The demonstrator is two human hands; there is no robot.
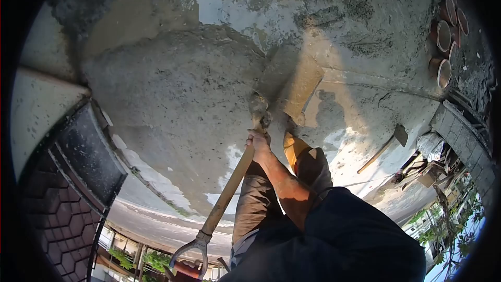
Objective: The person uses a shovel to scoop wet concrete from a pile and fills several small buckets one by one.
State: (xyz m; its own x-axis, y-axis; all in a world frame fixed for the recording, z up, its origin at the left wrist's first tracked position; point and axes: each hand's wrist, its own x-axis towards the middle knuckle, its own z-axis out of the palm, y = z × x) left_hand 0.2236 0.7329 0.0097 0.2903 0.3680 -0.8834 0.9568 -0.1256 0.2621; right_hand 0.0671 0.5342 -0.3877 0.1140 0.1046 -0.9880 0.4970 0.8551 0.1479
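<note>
A long-handled shovel [227, 194] slants across the view from the D-shaped grip [197, 248] at the lower left up into the wet grey cement. Its blade merges with the wet mix and shadow, so its outline is hard to make out. My right hand [259, 143] is closed round the lower shaft, just above the mud-caked socket [258, 105]. At the bottom edge, what look like the fingers of my left hand [188, 269] wrap the grip's crossbar; the rest of that hand is cut off. A yellow boot [295, 146] stands close by my right hand.
Wet cement [172, 83] spreads ahead, with puddled water [229, 5] at the far side. Several round pans or pots [443, 36] stand at the far right. A hoe [383, 146] lies on the right. A metal-framed gate [65, 198] and a pale wall [42, 115] border the left.
</note>
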